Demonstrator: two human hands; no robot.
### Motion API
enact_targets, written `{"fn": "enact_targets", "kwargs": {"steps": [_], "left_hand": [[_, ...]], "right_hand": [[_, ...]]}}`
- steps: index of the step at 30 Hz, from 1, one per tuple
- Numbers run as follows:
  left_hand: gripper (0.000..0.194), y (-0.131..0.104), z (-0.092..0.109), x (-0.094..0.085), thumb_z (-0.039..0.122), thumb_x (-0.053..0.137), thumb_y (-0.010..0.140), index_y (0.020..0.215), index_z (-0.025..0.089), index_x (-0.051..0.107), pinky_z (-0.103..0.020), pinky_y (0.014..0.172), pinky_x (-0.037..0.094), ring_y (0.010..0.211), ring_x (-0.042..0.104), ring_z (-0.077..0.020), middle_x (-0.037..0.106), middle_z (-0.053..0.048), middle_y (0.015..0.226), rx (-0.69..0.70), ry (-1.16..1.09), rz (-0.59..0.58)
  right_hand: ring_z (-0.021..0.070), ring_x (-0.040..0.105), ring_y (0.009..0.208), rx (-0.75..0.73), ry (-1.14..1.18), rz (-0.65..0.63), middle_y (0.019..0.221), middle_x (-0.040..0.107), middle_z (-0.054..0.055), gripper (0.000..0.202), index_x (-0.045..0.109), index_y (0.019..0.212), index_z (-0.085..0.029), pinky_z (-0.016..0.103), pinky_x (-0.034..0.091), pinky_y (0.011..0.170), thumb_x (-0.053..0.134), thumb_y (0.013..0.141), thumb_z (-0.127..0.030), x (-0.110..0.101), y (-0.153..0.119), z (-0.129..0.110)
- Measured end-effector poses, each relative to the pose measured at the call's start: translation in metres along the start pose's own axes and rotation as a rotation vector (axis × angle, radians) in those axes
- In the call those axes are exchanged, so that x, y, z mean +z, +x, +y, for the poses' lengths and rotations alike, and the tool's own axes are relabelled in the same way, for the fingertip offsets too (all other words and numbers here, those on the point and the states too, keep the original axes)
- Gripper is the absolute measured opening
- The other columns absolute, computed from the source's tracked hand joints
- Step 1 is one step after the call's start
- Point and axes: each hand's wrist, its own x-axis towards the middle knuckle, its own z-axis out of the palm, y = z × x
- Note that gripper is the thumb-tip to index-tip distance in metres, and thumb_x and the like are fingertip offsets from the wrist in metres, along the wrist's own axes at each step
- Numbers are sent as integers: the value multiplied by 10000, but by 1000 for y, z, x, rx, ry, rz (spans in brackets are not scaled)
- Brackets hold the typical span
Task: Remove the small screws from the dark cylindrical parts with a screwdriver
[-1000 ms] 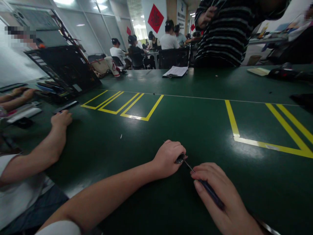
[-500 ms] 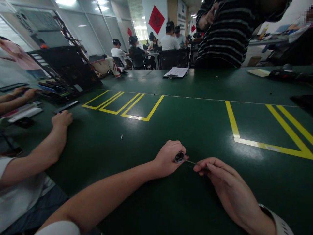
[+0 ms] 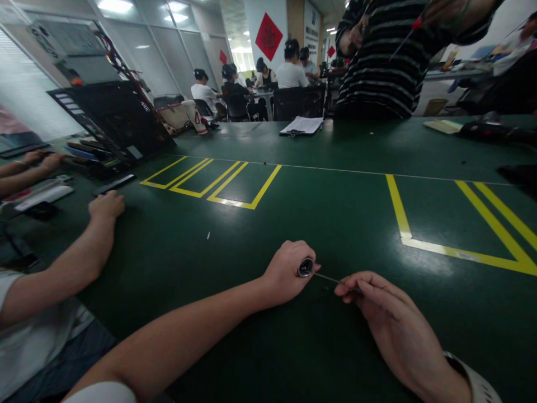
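Note:
My left hand is wrapped round a small cylinder with a shiny metal rim and a dark inside; its open end faces me. Thumb and fingers of my right hand pinch a thin metal rod. The far end of the rod reaches the cylinder's rim; whether it touches is too small to tell. A tiny dark piece lies on the green table just below the rod.
Yellow tape outlines mark the table. Beyond them lies a clipboard with papers. At the left, another person's arm rests near a dark flat object. A person in a striped shirt stands across the table.
The rod's far end has shifted slightly from the cylinder's opening towards its rim, and my right hand has moved slightly right. The person opposite has brought a red-handled tool into view.

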Motion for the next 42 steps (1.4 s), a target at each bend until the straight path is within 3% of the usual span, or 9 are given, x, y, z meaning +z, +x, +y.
{"fn": "enact_targets", "kwargs": {"steps": [7,13,20,25,31,42], "left_hand": [[84,-1,-1,0,220,554,826,772,177,507,-271,686,379,714,525,-136,570,3,757,-25,26,-31],[62,0,2,-3,209,541,834,790,177,511,-281,696,396,727,530,-138,571,4,772,-67,46,-82],[53,0,5,-5,206,555,822,809,172,517,-288,693,408,754,537,-147,586,-11,822,-77,24,-98],[52,-2,4,-5,170,550,797,842,169,523,-299,760,414,810,570,-146,614,-19,849,10,-46,-94],[52,-1,5,-6,191,553,791,825,172,519,-313,804,406,870,606,-160,656,-31,892,100,-104,-170],[58,1,6,-7,189,545,806,858,164,544,-311,802,407,860,604,-161,661,-37,883,113,-54,-263]], "right_hand": [[185,562,807,-35,30,0,787,667,46,154,706,759,-201,292,432,741,636,750,-337,-1,-2,0],[185,561,725,-109,8,113,704,637,35,113,697,670,-198,306,433,695,655,699,-299,-1,-2,-4],[186,521,651,-181,-176,254,586,599,23,127,655,590,-201,326,375,649,598,684,-265,-4,0,-4],[194,523,681,-203,-249,301,599,601,19,139,643,581,-203,342,363,682,584,691,-264,-4,2,-4],[193,526,678,-211,-260,297,602,596,17,140,645,593,-198,337,368,673,589,703,-265,-5,3,-2],[184,506,626,-210,-221,330,552,581,13,129,628,560,-203,332,360,634,582,666,-261,-1,3,-6]]}}
